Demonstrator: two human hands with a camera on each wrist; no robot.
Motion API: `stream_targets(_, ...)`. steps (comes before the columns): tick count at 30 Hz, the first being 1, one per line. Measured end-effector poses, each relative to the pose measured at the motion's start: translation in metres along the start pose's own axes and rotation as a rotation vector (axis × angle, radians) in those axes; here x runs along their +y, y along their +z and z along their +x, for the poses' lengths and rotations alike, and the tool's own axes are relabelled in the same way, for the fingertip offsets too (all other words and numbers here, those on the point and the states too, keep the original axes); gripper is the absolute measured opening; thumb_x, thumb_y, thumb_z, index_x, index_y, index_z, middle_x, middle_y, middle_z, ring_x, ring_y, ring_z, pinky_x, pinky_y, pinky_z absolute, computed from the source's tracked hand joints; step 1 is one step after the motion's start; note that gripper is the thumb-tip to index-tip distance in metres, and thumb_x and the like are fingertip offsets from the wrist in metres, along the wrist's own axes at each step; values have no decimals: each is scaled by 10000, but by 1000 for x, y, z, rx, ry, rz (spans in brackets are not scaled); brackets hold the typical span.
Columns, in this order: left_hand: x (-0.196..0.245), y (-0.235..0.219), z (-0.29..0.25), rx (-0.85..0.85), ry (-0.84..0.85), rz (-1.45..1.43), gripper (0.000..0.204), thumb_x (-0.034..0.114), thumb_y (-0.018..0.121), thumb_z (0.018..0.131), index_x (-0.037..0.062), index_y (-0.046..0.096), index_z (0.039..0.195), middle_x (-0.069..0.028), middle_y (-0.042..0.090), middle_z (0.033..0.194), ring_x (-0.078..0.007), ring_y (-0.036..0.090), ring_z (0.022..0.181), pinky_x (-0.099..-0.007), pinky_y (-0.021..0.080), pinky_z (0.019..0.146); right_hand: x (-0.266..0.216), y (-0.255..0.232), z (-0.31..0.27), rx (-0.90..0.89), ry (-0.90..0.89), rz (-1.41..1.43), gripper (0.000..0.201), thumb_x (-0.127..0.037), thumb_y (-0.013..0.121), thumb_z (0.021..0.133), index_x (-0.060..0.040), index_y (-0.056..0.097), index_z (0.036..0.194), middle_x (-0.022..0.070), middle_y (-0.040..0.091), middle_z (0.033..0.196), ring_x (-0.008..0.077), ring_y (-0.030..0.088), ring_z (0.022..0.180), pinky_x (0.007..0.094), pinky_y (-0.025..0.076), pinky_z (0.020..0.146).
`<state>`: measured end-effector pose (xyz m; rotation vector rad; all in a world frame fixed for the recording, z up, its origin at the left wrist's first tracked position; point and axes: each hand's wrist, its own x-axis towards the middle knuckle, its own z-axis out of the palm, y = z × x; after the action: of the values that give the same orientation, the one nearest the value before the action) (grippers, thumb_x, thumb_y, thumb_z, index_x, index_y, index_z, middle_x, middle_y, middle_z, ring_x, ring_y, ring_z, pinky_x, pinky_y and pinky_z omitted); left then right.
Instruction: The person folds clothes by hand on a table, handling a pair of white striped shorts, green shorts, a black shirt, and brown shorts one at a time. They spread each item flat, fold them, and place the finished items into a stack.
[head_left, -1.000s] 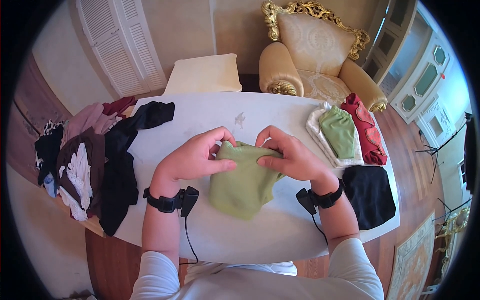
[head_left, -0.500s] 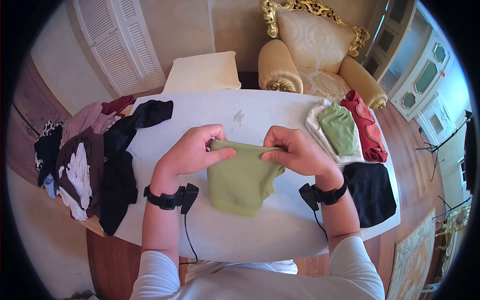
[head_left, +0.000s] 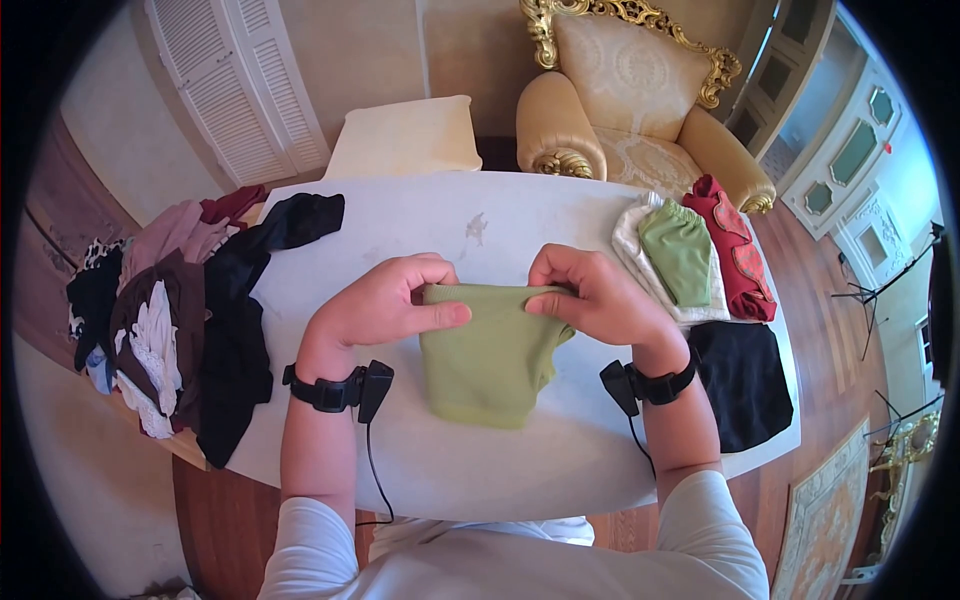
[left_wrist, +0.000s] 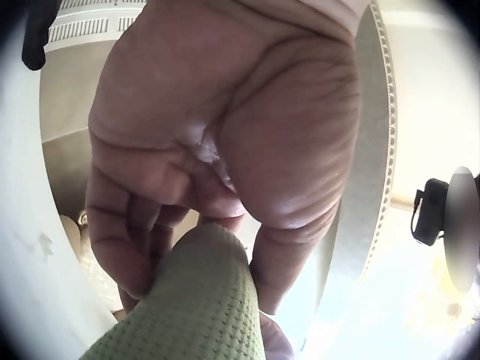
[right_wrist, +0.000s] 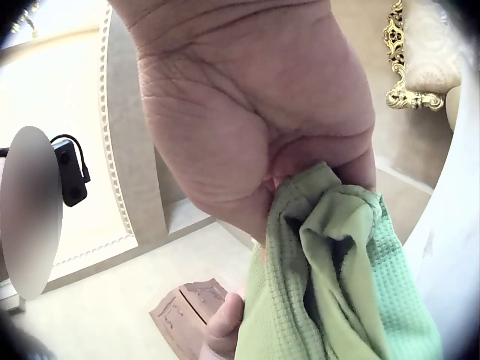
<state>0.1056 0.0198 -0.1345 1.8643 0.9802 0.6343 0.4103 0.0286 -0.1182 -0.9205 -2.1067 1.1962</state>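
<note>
A light green cloth garment (head_left: 490, 365) hangs from both hands over the middle of the white table. My left hand (head_left: 395, 298) pinches its upper left corner, thumb in front. The upper right corner is pinched by my right hand (head_left: 592, 300). Between the hands the top edge runs nearly straight. In the left wrist view, textured green fabric (left_wrist: 202, 300) comes out from between the thumb and fingers of the left hand (left_wrist: 225, 127). Bunched folds of the garment (right_wrist: 330, 277) show under the right hand (right_wrist: 255, 112) in the right wrist view.
On the table's left lies a heap of dark, pink and white clothes (head_left: 180, 310). At the right are small green trousers (head_left: 680, 255) on white cloth, a red garment (head_left: 735, 255) and a black folded cloth (head_left: 740, 385). An armchair (head_left: 640, 80) stands behind the white table (head_left: 400, 480).
The garment's top edge has gone from bunched to stretched nearly straight, and its lower part hangs flatter. The right hand has shifted slightly to the right, both hands keeping hold of the cloth.
</note>
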Motion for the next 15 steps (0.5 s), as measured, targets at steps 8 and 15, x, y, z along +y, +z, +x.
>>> stream_targets(8, -1, -5, 2, -8, -66, 91, 265, 118, 868, 882, 47, 630, 976, 38, 609, 915, -65, 528, 834, -272, 451, 754, -1, -1, -1, -11, 1, 15, 126, -35, 729, 955, -7, 606, 965, 29, 672, 810, 99, 572, 749, 292, 494, 680)
stream_targets(15, 8, 12, 7, 197, 80, -145, 291, 78, 842, 890, 67, 627, 1086, 48, 609, 943, -55, 562, 899, -244, 469, 824, 9, -2, 2, -36, 29, 68, 154, -15, 725, 956, -7, 590, 1031, 17, 670, 872, 76, 582, 808, 268, 491, 723)
